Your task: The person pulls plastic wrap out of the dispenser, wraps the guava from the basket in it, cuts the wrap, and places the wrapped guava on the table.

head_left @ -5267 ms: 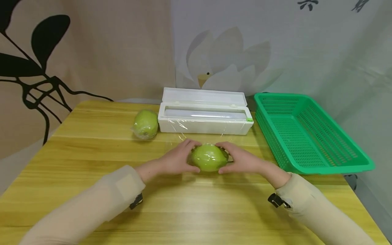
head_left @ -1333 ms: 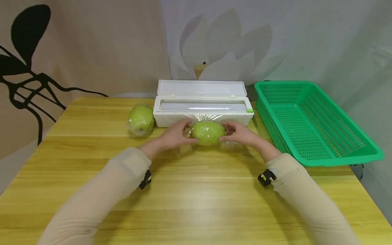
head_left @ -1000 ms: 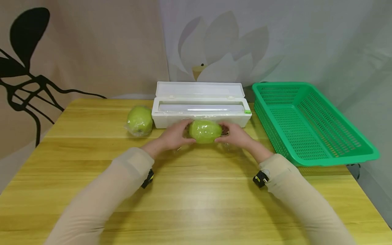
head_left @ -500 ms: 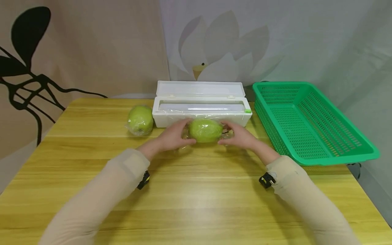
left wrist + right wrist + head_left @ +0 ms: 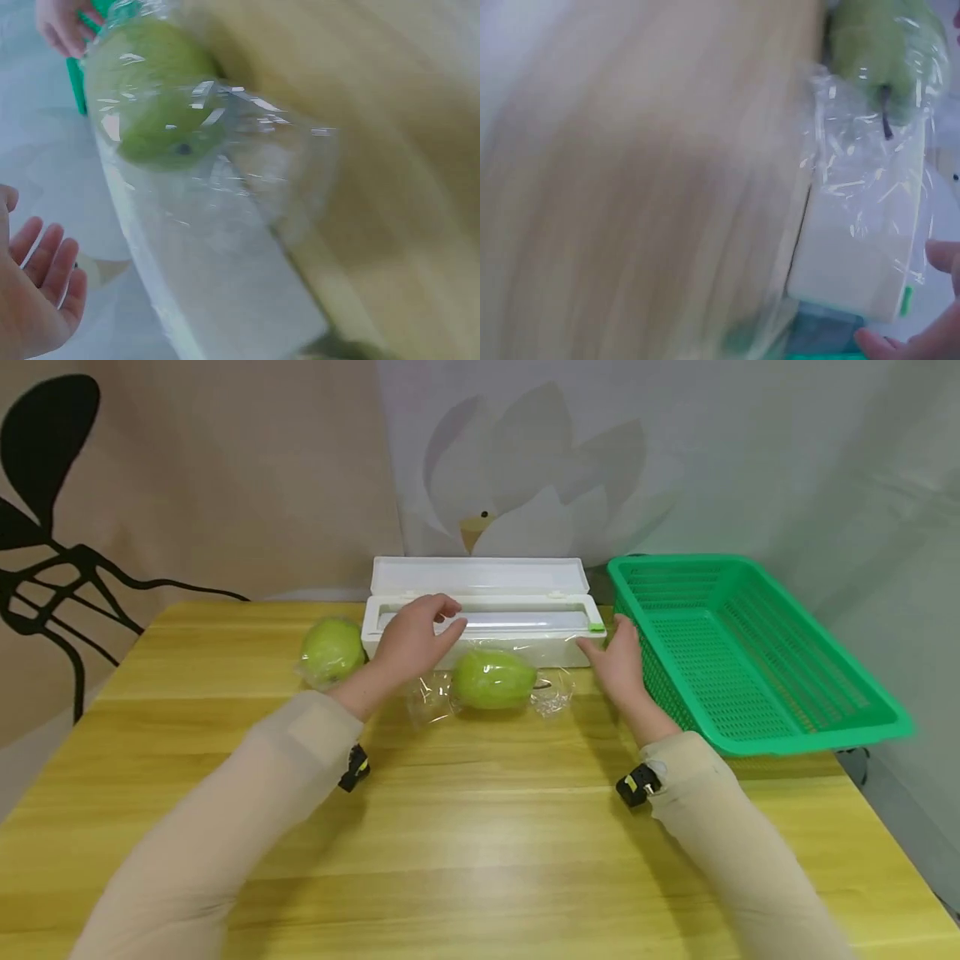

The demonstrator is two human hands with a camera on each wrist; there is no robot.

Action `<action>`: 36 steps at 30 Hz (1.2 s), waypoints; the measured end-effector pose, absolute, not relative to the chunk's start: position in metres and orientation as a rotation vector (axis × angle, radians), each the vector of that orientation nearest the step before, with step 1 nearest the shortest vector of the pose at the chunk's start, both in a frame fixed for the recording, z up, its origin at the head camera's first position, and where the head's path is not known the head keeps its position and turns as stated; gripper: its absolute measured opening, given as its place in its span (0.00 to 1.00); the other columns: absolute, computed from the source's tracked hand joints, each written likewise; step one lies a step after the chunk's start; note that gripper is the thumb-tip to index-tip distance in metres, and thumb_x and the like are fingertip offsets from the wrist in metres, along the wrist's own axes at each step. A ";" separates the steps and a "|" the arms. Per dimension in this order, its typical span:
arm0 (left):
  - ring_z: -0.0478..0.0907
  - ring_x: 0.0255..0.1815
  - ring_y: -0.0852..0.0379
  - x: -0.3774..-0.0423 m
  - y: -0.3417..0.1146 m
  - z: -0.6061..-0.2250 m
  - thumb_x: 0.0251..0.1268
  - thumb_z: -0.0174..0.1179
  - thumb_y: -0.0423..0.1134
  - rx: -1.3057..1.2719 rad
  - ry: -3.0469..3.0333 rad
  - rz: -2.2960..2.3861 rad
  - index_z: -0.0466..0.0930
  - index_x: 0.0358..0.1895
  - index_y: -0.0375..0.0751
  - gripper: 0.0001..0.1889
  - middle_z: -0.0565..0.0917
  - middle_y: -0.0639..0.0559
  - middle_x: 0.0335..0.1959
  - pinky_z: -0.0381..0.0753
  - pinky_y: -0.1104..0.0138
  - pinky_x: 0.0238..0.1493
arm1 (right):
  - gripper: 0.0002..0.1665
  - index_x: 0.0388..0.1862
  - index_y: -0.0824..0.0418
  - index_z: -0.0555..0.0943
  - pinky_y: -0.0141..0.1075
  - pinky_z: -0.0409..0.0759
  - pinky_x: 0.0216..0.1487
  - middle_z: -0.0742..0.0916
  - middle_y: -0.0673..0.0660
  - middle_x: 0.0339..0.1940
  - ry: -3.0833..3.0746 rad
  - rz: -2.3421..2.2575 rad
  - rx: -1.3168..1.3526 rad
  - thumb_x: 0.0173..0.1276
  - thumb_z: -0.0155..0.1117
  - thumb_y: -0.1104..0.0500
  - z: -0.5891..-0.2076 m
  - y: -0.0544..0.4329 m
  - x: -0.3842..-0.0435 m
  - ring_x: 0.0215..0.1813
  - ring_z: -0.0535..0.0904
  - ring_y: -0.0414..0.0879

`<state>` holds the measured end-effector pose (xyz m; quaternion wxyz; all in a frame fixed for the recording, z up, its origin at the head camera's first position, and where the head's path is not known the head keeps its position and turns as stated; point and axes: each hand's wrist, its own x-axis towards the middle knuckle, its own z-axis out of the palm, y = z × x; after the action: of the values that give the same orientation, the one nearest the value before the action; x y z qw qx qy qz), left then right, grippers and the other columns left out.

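A green pear (image 5: 495, 679) lies on its side in clear cling film, close in front of the white cling film dispenser (image 5: 487, 649). Loose film (image 5: 553, 692) spreads at both ends of the pear and runs up to the dispenser's front edge. My left hand (image 5: 415, 635) hovers over the dispenser's left part, fingers loosely bent and holding nothing. At the dispenser's right end is my right hand (image 5: 618, 660), thumb and fingers apart; whether it touches the box cannot be told. The right wrist view shows its thumb (image 5: 943, 255) near the green slider (image 5: 906, 301).
A second film-wrapped pear (image 5: 332, 650) sits at the dispenser's left end. The dispenser's lid (image 5: 480, 576) stands raised at the back. To the right is a green plastic basket (image 5: 750, 745). All rest on a wooden table (image 5: 480, 843) before a printed cloth.
Both hands have let go of the wrapped pear, which stays in front of the dispenser. The left hand has risen over the dispenser; the right has moved out to its right end.
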<state>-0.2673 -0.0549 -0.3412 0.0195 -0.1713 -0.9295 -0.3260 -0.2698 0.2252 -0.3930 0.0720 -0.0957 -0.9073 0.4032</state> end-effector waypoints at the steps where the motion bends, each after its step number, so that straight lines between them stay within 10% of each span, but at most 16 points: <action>1: 0.74 0.54 0.48 -0.270 -0.052 -0.339 0.70 0.50 0.47 -0.533 -2.894 -1.020 0.74 0.55 0.38 0.19 0.79 0.45 0.53 0.74 0.57 0.55 | 0.46 0.71 0.73 0.50 0.48 0.54 0.74 0.61 0.72 0.70 -2.729 1.238 -0.313 0.66 0.61 0.52 -0.395 0.224 -0.273 0.73 0.55 0.61; 19: 0.77 0.52 0.53 -0.304 0.023 -0.316 0.68 0.53 0.41 -0.780 -2.995 -1.121 0.76 0.54 0.39 0.16 0.81 0.46 0.50 0.75 0.62 0.56 | 0.32 0.61 0.69 0.71 0.34 0.75 0.46 0.81 0.68 0.55 -2.633 1.515 -0.319 0.60 0.67 0.58 -0.416 0.222 -0.282 0.54 0.77 0.56; 36: 0.77 0.55 0.54 -0.306 0.074 -0.361 0.66 0.54 0.38 -0.861 -3.146 -1.011 0.77 0.55 0.38 0.16 0.82 0.46 0.52 0.75 0.66 0.57 | 0.43 0.71 0.60 0.60 0.41 0.80 0.49 0.84 0.69 0.47 -2.660 1.373 -0.212 0.60 0.68 0.59 -0.423 0.199 -0.263 0.50 0.81 0.58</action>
<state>-0.3057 0.0743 -0.3606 -0.1363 -0.2497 -0.9128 -0.2932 -0.2630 0.1991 -0.4233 0.0702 -0.0703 -0.8841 0.4565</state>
